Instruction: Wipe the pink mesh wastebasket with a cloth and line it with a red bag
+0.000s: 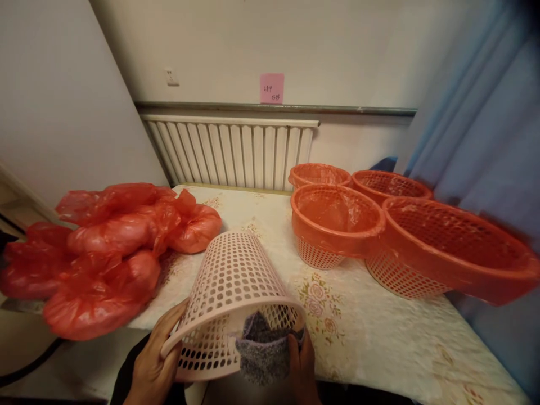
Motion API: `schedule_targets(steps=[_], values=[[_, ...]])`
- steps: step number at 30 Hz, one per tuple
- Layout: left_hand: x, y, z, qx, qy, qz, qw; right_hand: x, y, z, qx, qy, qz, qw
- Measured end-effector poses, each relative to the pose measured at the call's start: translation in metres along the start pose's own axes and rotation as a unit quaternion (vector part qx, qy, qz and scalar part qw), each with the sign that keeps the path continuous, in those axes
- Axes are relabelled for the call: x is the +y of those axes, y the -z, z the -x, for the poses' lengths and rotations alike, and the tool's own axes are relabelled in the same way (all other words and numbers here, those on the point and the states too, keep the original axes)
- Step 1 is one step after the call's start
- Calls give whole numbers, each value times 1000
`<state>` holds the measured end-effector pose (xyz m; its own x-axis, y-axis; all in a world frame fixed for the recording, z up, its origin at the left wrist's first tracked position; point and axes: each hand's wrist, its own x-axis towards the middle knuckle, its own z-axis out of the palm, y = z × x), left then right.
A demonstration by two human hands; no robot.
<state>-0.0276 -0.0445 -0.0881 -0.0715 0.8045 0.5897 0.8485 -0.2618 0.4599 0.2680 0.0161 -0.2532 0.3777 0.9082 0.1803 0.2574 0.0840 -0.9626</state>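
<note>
A pale pink perforated plastic wastebasket (242, 264) lies tipped toward me at the table's front edge, its mouth facing me. My left hand (158, 357) is closed on the left side of its rim. In my right hand (301, 360) is a grey cleaning cloth (265, 357) with a purple edge, held at the right side of the rim. Part of the cloth reaches inside the basket's mouth. The fingers of my right hand are partly hidden behind the cloth and rim.
Several baskets lined with red bags stand at the right, the nearest being a lined basket (318, 259). Filled, gathered red plastic bags (101, 298) are heaped at the left. A flowered tablecloth (270, 216) covers the table. Behind are a radiator (244, 149) and, at right, a blue curtain (476, 146).
</note>
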Motion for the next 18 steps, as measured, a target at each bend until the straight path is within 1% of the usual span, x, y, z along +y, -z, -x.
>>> schedule_targets(steps=[4, 9, 15, 18], values=[[0, -1, 0, 1, -17, -18, 1000, 4, 1, -1, -29, -36, -7, 999], [-1, -2, 0, 14, -34, -17, 999, 3, 2, -1, -17, -48, -2, 999], [-7, -4, 2, 23, -48, 28, 998, -14, 5, -5, -53, -37, -22, 998], [-11, -8, 8, 33, -22, 61, 997, -28, 9, -11, -58, -21, -22, 998]])
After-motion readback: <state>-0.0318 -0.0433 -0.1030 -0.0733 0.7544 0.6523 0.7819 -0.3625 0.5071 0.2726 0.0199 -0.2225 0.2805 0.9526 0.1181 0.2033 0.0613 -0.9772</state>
